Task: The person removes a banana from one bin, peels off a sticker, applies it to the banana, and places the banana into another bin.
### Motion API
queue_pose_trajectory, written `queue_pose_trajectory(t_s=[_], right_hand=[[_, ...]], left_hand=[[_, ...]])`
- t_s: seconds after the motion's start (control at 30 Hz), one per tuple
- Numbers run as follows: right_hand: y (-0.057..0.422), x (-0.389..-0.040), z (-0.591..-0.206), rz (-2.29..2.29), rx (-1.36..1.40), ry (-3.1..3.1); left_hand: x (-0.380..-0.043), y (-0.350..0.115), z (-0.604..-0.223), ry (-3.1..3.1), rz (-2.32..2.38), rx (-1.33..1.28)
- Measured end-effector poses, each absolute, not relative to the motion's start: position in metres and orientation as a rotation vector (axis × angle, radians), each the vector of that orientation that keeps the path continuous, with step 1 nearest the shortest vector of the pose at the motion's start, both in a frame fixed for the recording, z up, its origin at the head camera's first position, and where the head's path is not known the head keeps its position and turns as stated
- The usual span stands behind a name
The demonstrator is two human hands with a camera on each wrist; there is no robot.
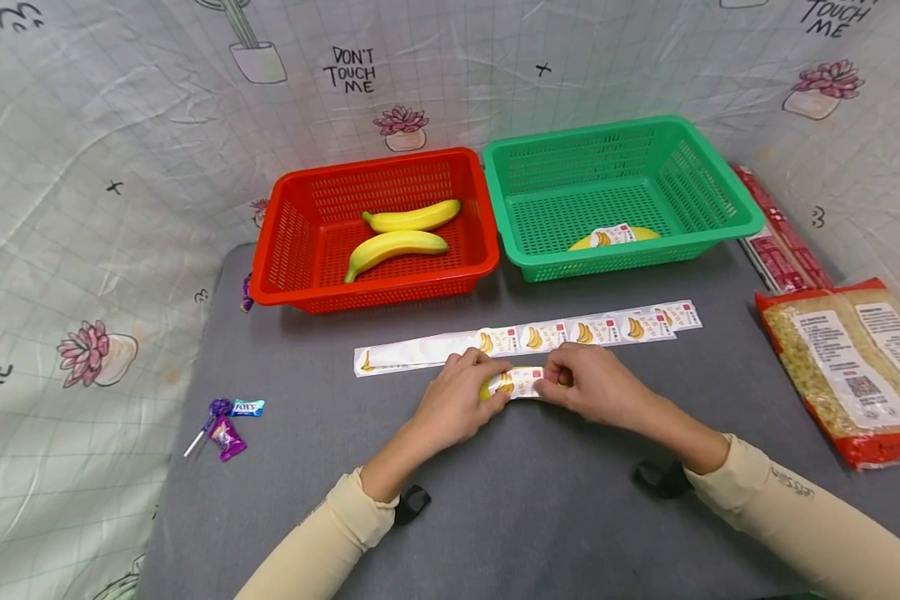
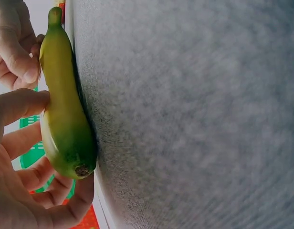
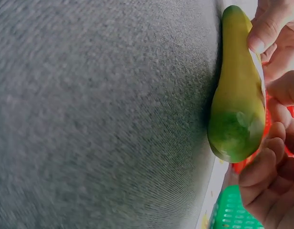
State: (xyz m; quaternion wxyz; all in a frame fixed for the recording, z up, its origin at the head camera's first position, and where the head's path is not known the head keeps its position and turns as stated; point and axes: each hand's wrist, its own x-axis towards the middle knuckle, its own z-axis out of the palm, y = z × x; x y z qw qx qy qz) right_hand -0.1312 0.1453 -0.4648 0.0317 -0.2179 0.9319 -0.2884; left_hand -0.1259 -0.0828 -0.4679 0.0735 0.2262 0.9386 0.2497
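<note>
A yellow banana with green ends (image 2: 61,95) lies on the grey table in front of the person. On its upper face is a white banana-print label (image 1: 516,382). My left hand (image 1: 456,402) grips the banana from the left, thumb on the near side and fingers round the far side. At the label's right end, my right hand (image 1: 598,388) pinches its edge between thumb and curled fingers. In the right wrist view the label's pale edge shows along the banana (image 3: 235,81); the fingertips' exact contact is partly hidden. Just beyond both hands lie strips of similar labels (image 1: 427,348), partly bare at the left.
A red basket (image 1: 375,297) with two bananas stands at the back left. Beside it, a green basket (image 1: 630,260) holds a labelled banana. Wrapped sweets (image 1: 227,439) and a lollipop (image 1: 218,408) lie left; a grain bag (image 1: 840,375) and red packets (image 1: 783,242) lie right.
</note>
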Motion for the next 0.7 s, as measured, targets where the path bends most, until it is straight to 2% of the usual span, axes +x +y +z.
queue_pose_trajectory(t_s=[0.33,0.7], right_hand=[[0.134,-0.129,-0.465,-0.775,-0.838,2.922],[0.142,-0.127,-0.472,-0.633,-0.921,3.033]], left_hand=[[-0.127,-0.081,-0.468,2.805,0.69,0.667],[-0.127,-0.082,-0.468,2.805,0.675,0.668]])
